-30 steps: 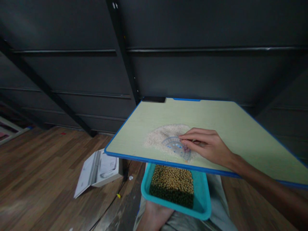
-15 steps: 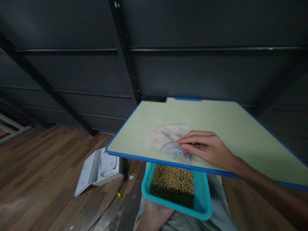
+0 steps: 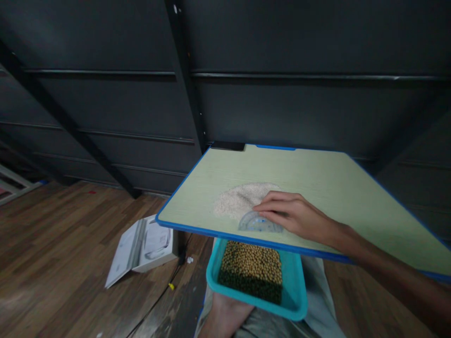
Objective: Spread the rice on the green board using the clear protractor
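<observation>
At the near edge of the surface point(image 3: 334, 188): right hand point(image 3: 296, 217) on a clear protractor point(image 3: 260, 222).

Protractor stands on its straight edge just inside the blue rim of the surface, arc upward, tilted; fingers point(image 3: 269, 199) of the right hand are curled narrow over its top and far side, holding it. Just beyond the protractor, touching it on the far-left side, lies a flat heap of white grains point(image 3: 237, 199). Below the protractor, under the surface edge, a teal tray point(image 3: 296, 286) sits on the person's lap, filled with yellow-brown beans point(image 3: 252, 267). Left of the tray, on the wooden floor point(image 3: 63, 244), lies an open white box point(image 3: 143, 246). Behind the surface, a dark panelled wall point(image 3: 299, 103). Left hand is out of view.
</observation>
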